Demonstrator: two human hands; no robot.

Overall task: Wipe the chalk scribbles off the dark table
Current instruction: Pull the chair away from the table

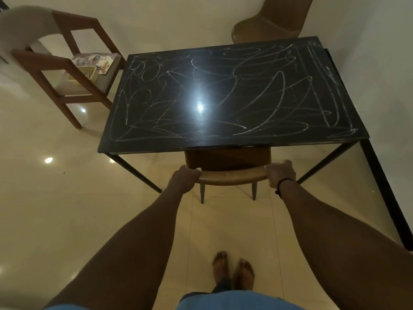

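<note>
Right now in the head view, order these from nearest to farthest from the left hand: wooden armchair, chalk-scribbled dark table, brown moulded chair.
Left hand:
1. chalk-scribbled dark table, just ahead
2. wooden armchair, far left
3. brown moulded chair, beyond the table, right

The table (234, 139) hides most of the near chair (232, 175); at one o'clock the frame cuts off another chair (268, 25).

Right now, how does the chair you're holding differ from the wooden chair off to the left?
The held chair is tucked under the dark table, with the left hand and right hand gripping its backrest; the wooden chair stands clear, untouched. The wooden chair's seat carries a small tray; the held chair's seat is hidden. Both are brown.
</note>
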